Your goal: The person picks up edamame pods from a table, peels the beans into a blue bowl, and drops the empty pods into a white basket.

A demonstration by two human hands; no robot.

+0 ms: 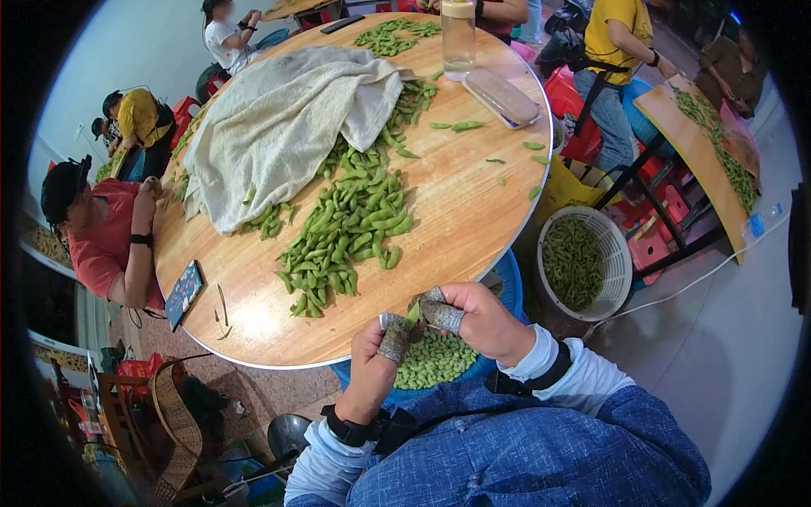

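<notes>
My left hand (pixel 378 356) and my right hand (pixel 482 319) meet just off the near edge of the round table, above a blue basin. Between the wrapped fingertips a green soybean pod (pixel 413 313) shows, pinched by both hands. Grey-brown tape covers several of my fingers. Below, shelled green beans (pixel 435 362) fill the blue basin (pixel 510 283), partly hidden by my hands and the table. A heap of unshelled soybean pods (pixel 346 232) lies on the wooden tabletop (pixel 456 203) in front of me.
A cream cloth (pixel 279 127) covers part of the table. A glass jar (pixel 459 38), a long case (pixel 502 98) and a patterned phone (pixel 184 294) sit on it. A white basket (pixel 623 269) of pods stands at right. Several people sit or stand around.
</notes>
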